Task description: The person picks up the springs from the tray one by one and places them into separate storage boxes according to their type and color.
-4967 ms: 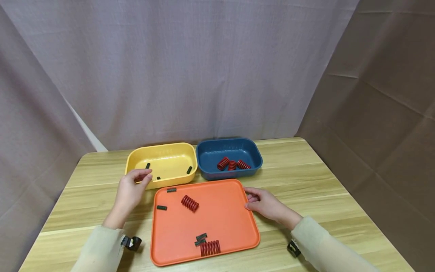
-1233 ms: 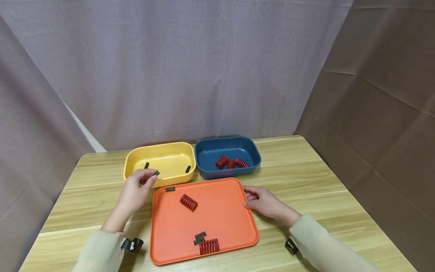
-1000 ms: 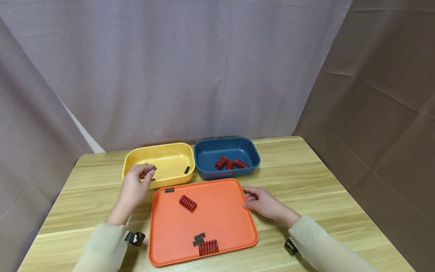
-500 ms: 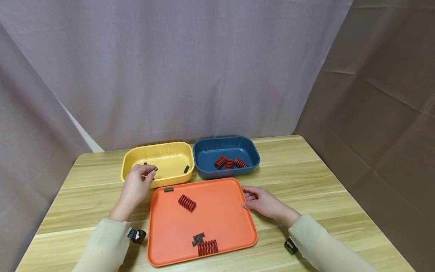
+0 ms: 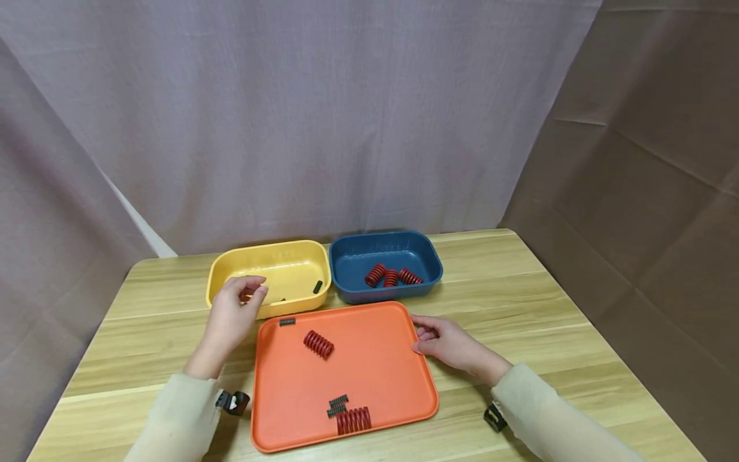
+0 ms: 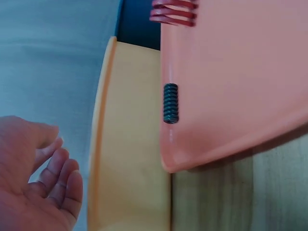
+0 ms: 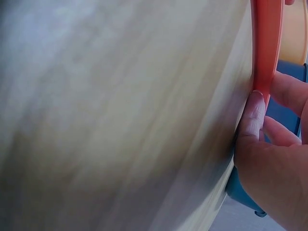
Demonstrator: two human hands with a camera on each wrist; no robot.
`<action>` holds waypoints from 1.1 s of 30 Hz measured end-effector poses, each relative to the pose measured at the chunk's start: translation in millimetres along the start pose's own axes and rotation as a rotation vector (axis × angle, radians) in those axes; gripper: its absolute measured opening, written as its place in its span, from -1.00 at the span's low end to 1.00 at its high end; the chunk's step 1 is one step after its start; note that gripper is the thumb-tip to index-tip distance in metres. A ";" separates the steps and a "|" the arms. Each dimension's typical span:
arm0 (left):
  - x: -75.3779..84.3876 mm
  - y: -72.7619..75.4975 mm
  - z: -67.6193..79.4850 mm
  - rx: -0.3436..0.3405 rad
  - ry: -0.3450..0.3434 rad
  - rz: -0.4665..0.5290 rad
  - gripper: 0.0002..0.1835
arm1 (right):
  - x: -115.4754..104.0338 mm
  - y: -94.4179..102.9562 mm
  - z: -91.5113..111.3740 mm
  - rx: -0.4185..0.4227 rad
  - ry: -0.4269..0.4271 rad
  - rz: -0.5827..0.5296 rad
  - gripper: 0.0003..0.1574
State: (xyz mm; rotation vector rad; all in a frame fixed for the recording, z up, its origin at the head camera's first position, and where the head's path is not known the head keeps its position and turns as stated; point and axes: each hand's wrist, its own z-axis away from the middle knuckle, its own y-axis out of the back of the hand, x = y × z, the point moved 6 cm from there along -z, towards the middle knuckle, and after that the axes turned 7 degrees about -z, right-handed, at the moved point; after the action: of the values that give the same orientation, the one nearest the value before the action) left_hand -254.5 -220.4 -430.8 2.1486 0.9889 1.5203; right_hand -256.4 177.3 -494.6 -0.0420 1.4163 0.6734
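Hovering by yellow bin (image 5: 296, 306), L hand (image 5: 231, 316) w/ fingers slightly apart; R hand (image 5: 447, 346) w/ fingers pinching orange tray (image 5: 375, 372) edge

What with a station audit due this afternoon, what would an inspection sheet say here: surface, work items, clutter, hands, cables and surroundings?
Surface: wood-grain table.
Work items: orange tray bearing two red springs and three dark springs; blue bin with three more red springs; yellow bin with one dark spring plainly visible, others partly hidden.
Clutter: nothing seen.
Hands: left hand over the yellow bin, holding nothing visible; right hand grips the tray's right edge.
Cables: nothing seen.
Surroundings: greyish curtain behind, brown cloth on the right.
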 end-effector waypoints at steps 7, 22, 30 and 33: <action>6.4 3.9 5.9 -0.036 -0.019 0.043 -0.75 | 0.2 -0.5 -0.3 0.008 -0.004 0.002 -0.23; 12.9 -10.8 32.8 -0.292 -0.076 0.173 -0.64 | 0.7 -1.6 -1.2 0.006 -0.024 -0.012 -0.23; -0.3 -28.1 41.4 -0.449 -0.031 0.079 -0.51 | -0.5 -2.1 -0.3 0.011 -0.025 -0.014 -0.22; -2.6 -30.4 42.1 -0.461 -0.028 0.041 -0.49 | -1.4 -2.3 0.2 0.014 -0.025 -0.018 -0.23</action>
State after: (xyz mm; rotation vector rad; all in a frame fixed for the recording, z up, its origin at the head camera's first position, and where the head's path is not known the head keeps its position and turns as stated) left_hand -227.0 -195.6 -467.3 1.8617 0.5198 1.5498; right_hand -255.2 174.9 -494.1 -0.0353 1.3950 0.6474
